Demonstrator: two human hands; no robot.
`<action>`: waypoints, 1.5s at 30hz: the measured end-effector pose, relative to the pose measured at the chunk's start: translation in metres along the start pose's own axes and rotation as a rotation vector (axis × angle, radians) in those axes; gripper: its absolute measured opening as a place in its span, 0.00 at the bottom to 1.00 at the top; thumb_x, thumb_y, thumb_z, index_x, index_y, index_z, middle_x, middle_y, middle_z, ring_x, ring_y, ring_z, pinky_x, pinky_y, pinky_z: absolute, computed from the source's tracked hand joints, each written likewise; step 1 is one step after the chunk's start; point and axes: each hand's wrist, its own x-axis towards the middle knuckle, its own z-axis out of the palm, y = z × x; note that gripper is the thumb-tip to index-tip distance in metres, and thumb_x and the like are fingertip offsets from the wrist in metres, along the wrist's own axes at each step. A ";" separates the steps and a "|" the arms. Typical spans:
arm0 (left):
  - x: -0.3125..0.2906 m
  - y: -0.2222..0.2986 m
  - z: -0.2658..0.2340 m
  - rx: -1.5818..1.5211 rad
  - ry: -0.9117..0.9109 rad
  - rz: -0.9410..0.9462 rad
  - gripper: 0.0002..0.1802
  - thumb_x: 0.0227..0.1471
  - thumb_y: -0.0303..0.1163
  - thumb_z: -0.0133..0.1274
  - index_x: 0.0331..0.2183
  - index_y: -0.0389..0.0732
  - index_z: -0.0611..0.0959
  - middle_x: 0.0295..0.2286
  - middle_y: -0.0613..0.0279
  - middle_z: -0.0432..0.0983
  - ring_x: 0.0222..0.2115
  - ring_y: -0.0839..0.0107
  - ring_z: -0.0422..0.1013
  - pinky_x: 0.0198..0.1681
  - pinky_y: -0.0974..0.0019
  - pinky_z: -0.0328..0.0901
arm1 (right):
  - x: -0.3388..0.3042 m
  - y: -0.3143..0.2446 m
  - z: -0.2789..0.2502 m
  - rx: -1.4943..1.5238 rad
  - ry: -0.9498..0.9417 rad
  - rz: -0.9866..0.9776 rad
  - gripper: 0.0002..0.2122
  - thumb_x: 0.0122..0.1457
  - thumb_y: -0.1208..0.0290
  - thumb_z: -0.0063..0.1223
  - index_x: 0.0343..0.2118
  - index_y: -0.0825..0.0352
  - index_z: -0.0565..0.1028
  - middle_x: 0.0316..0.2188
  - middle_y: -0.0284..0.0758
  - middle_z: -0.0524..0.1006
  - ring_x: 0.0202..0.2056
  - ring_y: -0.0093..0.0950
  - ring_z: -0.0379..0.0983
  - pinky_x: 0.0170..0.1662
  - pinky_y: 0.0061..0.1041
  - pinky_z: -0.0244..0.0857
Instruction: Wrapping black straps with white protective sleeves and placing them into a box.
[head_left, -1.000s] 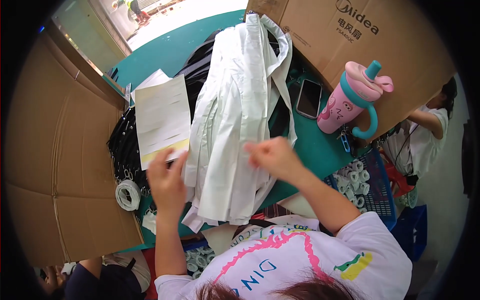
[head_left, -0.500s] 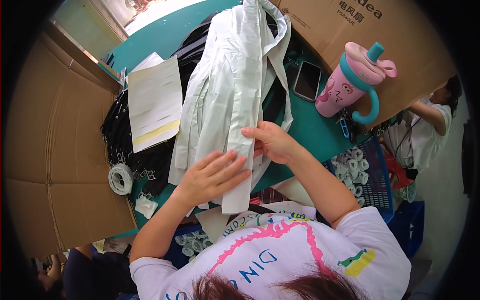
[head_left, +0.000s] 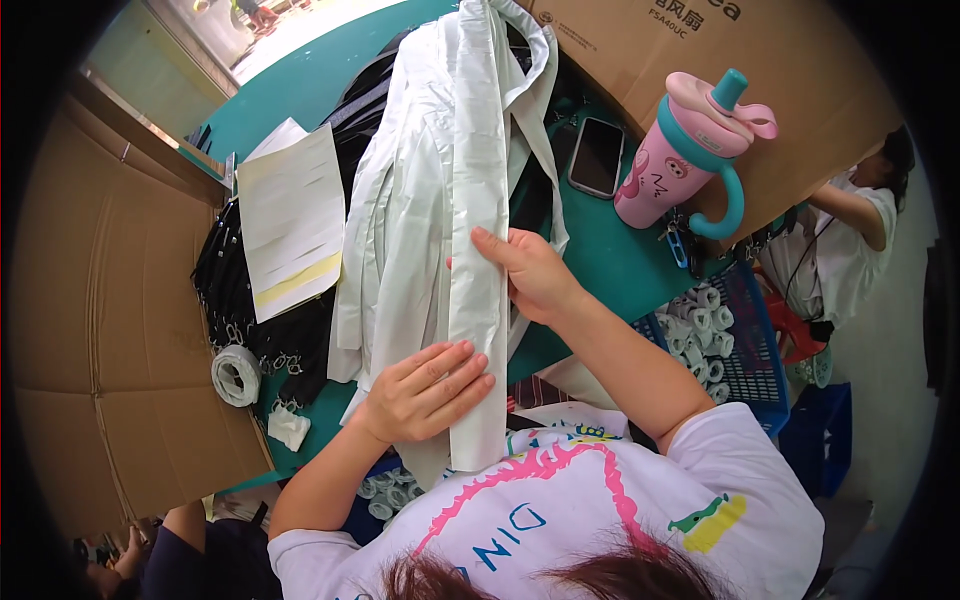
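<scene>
A long white strip of smooth, plastic-looking material (head_left: 478, 190) runs down the middle toward my body. My right hand (head_left: 537, 275) pinches its right edge, thumb on top and the fingers hidden underneath. Lower down, my left hand (head_left: 425, 395) lies flat across the strip, fingers stretched out and slightly apart. The strip's loose end hangs over my shirt front. Beneath it a thick bundle of similar white strips (head_left: 400, 220) spreads over the table, partly on top of black straps (head_left: 355, 115).
On the green table (head_left: 615, 250) are a phone (head_left: 597, 157), a pink tumbler (head_left: 675, 160), a paper sheet (head_left: 290, 220) and a white roll (head_left: 236, 376). Cardboard stands left (head_left: 100, 300) and far right (head_left: 790, 70). A blue basket (head_left: 750, 340) holds white rolls. Another person (head_left: 850, 230) sits at right.
The white strip has slid nearer to my body, its end now lower. My left hand has come down with it; my right hand still grips the edge. The whole view has shifted slightly.
</scene>
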 end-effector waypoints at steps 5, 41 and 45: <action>0.008 -0.004 0.005 -0.260 0.068 -0.193 0.12 0.38 0.27 0.55 0.32 0.39 0.80 0.32 0.58 0.77 0.37 0.62 0.73 0.40 0.62 0.66 | 0.006 -0.001 -0.003 0.075 0.031 -0.044 0.13 0.60 0.66 0.45 0.39 0.72 0.72 0.34 0.37 0.77 0.34 0.24 0.75 0.40 0.25 0.70; 0.032 -0.041 0.030 -2.010 0.071 -1.774 0.16 0.51 0.33 0.49 0.40 0.31 0.72 0.31 0.57 0.75 0.28 0.69 0.75 0.31 0.68 0.72 | -0.028 -0.011 -0.013 -1.298 -0.346 -0.495 0.12 0.54 0.65 0.50 0.34 0.71 0.70 0.25 0.45 0.74 0.28 0.44 0.72 0.31 0.34 0.66; 0.031 -0.046 0.015 -2.077 0.097 -1.624 0.19 0.55 0.39 0.41 0.37 0.32 0.75 0.27 0.58 0.76 0.27 0.71 0.74 0.33 0.70 0.69 | -0.023 0.003 -0.012 -1.157 -0.151 -0.486 0.09 0.56 0.67 0.48 0.35 0.68 0.71 0.23 0.43 0.75 0.25 0.40 0.73 0.28 0.31 0.66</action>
